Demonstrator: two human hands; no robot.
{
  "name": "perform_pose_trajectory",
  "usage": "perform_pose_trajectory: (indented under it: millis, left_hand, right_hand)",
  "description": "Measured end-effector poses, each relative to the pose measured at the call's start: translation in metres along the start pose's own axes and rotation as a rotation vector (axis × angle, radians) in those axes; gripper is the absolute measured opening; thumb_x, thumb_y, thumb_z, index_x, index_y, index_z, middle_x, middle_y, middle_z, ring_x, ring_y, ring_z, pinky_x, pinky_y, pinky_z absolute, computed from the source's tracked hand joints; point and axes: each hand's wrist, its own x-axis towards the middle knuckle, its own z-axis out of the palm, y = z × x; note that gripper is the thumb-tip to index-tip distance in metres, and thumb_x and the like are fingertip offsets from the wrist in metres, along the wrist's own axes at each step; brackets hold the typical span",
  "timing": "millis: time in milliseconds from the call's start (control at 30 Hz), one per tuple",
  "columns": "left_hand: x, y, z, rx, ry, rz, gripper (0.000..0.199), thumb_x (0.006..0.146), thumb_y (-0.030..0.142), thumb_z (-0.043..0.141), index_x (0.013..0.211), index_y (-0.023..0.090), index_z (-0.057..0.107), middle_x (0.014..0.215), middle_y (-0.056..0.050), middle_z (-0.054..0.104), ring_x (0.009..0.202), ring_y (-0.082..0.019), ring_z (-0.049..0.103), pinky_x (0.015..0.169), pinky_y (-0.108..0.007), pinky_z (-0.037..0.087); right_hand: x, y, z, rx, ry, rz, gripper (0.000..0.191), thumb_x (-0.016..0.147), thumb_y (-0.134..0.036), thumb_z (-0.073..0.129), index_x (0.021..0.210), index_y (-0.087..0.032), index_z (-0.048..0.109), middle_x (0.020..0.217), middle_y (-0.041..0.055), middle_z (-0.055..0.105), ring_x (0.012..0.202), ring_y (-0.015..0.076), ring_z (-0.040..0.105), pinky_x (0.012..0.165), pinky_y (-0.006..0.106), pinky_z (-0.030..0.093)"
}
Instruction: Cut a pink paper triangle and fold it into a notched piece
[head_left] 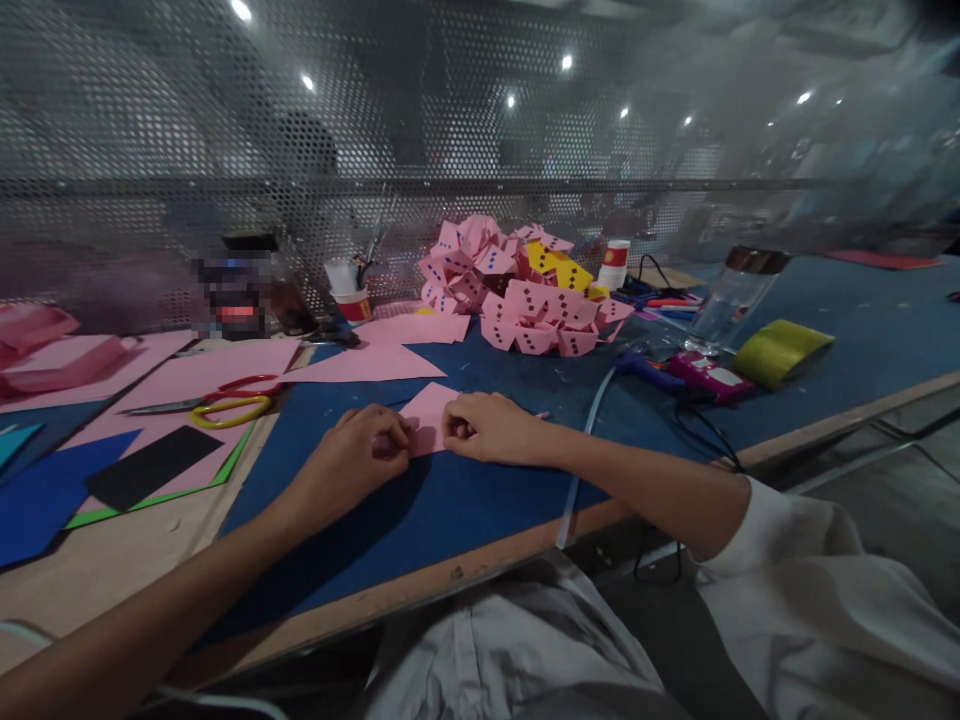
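Observation:
A small piece of pink paper (427, 418) lies flat on the blue table surface in front of me. My left hand (367, 447) is closed, its curled fingertips pinching the paper's left edge. On the opposite edge my right hand (491, 428) is closed too, thumb and fingers bent down onto the paper. Both wrists rest low, close to the table. Just beyond the hands lie larger pink sheets (367, 362). Behind them stands a heap of folded pink paper shapes (544, 315) with dark dots, and a yellow dotted piece (559, 268) among them.
Scissors (229, 402) with red and yellow handles lie left on pink sheets, near a black rectangle (154, 468) and a blue sheet (60, 495). To the right are a purple-and-blue tool (705, 377), a yellow roll (784, 353) and a clear bottle (731, 300). Perforated metal (465, 120) stands behind.

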Motion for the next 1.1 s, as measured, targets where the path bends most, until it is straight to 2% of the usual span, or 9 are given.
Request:
perform_pose_trajectory:
  millis: [400, 700, 900, 1100]
  left_hand:
    - [0.0004, 0.0022, -0.0037, -0.017, -0.007, 0.008, 0.008, 0.078, 0.031, 0.062, 0.077, 0.026, 0.069, 0.107, -0.005, 0.078, 0.102, -0.029, 0.068, 0.099, -0.042, 0.048]
    - [-0.0046, -0.0009, -0.0083, -0.008, -0.015, -0.029, 0.010, 0.080, 0.035, 0.064, 0.077, 0.026, 0.069, 0.114, -0.006, 0.079, 0.109, -0.032, 0.067, 0.102, -0.045, 0.047]
    - [-0.0035, -0.0040, -0.0087, -0.011, -0.016, -0.017, 0.008, 0.077, 0.032, 0.064, 0.075, 0.027, 0.070, 0.112, -0.004, 0.079, 0.107, -0.031, 0.069, 0.103, -0.046, 0.047]
    - [-0.0044, -0.0065, -0.0088, -0.030, -0.013, -0.011, 0.011, 0.079, 0.034, 0.063, 0.076, 0.027, 0.070, 0.112, -0.004, 0.079, 0.108, -0.030, 0.069, 0.099, -0.042, 0.049]
  right_hand:
    - [0.0001, 0.0011, 0.0000, 0.013, 0.005, -0.004, 0.008, 0.087, -0.021, 0.066, 0.092, -0.020, 0.072, 0.087, 0.0002, 0.072, 0.079, 0.0144, 0.062, 0.070, 0.026, 0.035]
    - [0.0001, 0.0012, -0.0002, 0.003, 0.000, -0.006, 0.007, 0.087, -0.022, 0.066, 0.091, -0.019, 0.072, 0.088, 0.0010, 0.073, 0.079, 0.0144, 0.062, 0.070, 0.026, 0.036]
    - [-0.0006, -0.0010, -0.0022, 0.007, -0.013, 0.006, 0.007, 0.088, -0.021, 0.066, 0.092, -0.019, 0.071, 0.091, 0.0016, 0.073, 0.081, 0.0147, 0.062, 0.071, 0.026, 0.036]
    - [-0.0005, -0.0019, -0.0029, 0.002, -0.015, 0.007, 0.006, 0.088, -0.021, 0.067, 0.091, -0.019, 0.071, 0.089, 0.0011, 0.072, 0.081, 0.0147, 0.062, 0.071, 0.026, 0.036]
